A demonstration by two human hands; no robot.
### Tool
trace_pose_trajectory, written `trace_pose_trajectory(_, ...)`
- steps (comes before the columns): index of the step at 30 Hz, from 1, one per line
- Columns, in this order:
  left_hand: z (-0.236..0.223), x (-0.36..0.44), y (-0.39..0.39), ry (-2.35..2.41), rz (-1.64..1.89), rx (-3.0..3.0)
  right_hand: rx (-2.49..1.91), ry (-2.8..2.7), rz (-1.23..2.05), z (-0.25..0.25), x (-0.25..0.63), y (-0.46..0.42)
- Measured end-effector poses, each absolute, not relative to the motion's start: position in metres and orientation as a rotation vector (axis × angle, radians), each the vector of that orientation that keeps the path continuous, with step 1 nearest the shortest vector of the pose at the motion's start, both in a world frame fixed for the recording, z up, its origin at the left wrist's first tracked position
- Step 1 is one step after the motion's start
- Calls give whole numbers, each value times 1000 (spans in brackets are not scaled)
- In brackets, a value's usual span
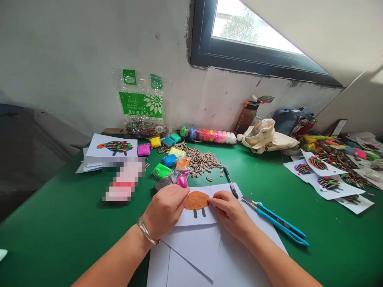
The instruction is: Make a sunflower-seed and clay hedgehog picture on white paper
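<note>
An orange modelling clay oval [196, 200] lies flattened on a small white sheet of paper [182, 220], with two short dark grey clay strips [199, 213] below it like legs. My left hand [167, 207], with a silver bracelet at the wrist, pinches at the oval's left edge. At its right edge, the thumb and forefinger of my right hand [231, 213] press together on the clay. Larger white sheets [197, 249] lie beneath. Just beyond my left hand are a magenta clay packet [183, 178] and a dark grey packet [165, 181].
Striped sunflower seeds [200, 159] are piled behind the paper, beside colourful clay packets [169, 160]. A black pen [230, 182] and a blue utility knife [279, 223] with its blade out lie to the right. Seed-decorated pictures [324, 183] and a finished-looking turtle picture [115, 146] flank the table.
</note>
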State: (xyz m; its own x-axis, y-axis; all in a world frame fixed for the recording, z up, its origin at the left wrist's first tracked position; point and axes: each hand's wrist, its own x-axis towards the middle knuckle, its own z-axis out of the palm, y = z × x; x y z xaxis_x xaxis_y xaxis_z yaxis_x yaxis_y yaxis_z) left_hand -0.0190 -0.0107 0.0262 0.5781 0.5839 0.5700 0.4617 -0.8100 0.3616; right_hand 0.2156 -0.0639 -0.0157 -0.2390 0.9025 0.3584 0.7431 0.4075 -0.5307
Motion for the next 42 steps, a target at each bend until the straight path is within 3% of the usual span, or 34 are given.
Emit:
trace_pose_trajectory(9,15,-24,-2,1013,756,2627,-1403,-1948,445,-13,216,-65)
trace_pose_trajectory(16,12,-24,2,1016,686,2634,-1375,-2038,293,-16,214,-66)
trace_pose_trajectory(25,7,-27,4,1004,659,2634,-1464,-1897,509,-10,217,-64)
trace_pose_trajectory(33,6,-27,3,997,675,2647,-1417,-2019,266,-13,211,-65)
trace_pose_trajectory(42,5,-27,4,996,674,2649,-1424,-1949,453,-8,216,-66)
